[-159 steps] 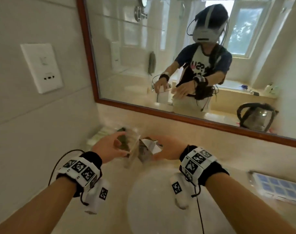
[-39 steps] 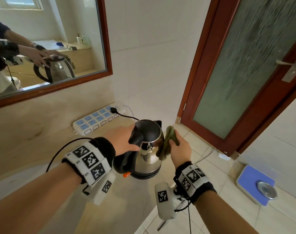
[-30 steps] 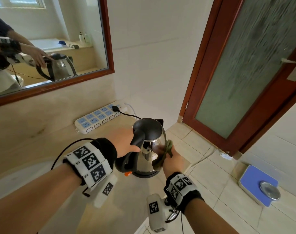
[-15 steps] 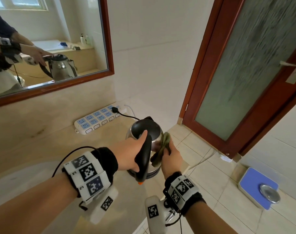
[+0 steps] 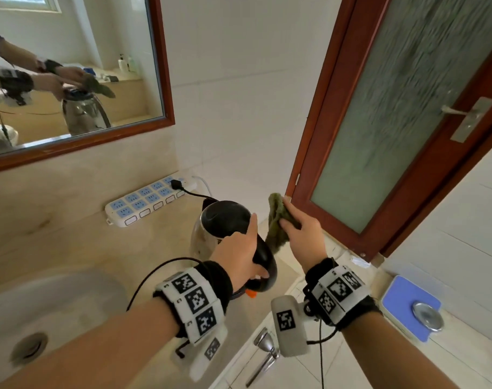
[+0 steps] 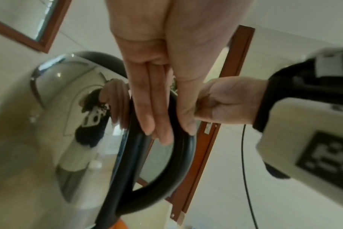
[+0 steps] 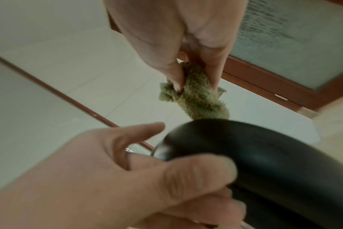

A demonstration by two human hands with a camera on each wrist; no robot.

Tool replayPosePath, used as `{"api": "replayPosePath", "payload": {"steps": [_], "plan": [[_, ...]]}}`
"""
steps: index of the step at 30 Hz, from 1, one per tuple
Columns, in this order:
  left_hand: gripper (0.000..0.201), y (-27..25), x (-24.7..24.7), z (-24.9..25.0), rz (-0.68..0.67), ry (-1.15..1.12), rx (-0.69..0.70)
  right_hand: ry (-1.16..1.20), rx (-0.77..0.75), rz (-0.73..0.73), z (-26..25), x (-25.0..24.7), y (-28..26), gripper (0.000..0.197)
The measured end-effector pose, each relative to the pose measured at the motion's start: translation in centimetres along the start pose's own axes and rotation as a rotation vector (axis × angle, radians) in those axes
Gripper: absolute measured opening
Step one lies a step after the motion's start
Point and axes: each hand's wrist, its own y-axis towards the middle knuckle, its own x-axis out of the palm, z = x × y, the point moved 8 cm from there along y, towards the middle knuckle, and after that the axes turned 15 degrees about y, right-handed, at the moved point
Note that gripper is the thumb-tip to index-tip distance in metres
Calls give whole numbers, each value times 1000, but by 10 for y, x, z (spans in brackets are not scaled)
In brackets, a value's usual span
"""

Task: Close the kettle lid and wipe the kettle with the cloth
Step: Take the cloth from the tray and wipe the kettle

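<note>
A steel kettle (image 5: 208,234) with its black lid (image 5: 225,219) down stands on the beige counter (image 5: 70,234), its handle (image 5: 265,262) turned toward me. My left hand (image 5: 239,254) grips that handle, thumb along the top. In the left wrist view its fingers (image 6: 153,111) lie on the black handle loop (image 6: 178,170) beside the shiny body (image 6: 68,124). My right hand (image 5: 303,234) pinches a crumpled green cloth (image 5: 277,220) just right of the kettle, raised level with the lid and apart from the steel. The right wrist view shows the cloth (image 7: 196,99) hanging above the handle (image 7: 264,155).
A white and blue power strip (image 5: 152,200) lies against the wall behind the kettle, with a black plug (image 5: 177,184) and cord in it. The sink (image 5: 42,304) is at lower left, a mirror (image 5: 70,66) above. A wooden door (image 5: 393,122) and a blue scale (image 5: 410,307) are right.
The kettle has been turned so its handle faces me, my left hand moving with it. My right hand has lifted the cloth off the kettle's side, up and to the right.
</note>
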Motion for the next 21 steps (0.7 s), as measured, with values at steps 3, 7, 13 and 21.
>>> {"api": "replayPosePath", "payload": {"steps": [3,7,13,21], "plan": [[84,4,-11,-10,53,-29,15,-37,-37,-4,-11,-9,-5,49],[64,8,-61,-39,220,135,147,-88,23,-100,16,5,-14,49],[88,23,-42,-74,-17,119,183,79,225,-132,65,26,-4,28],[87,23,-52,-62,12,440,266,81,314,-150,62,17,-5,36]]}}
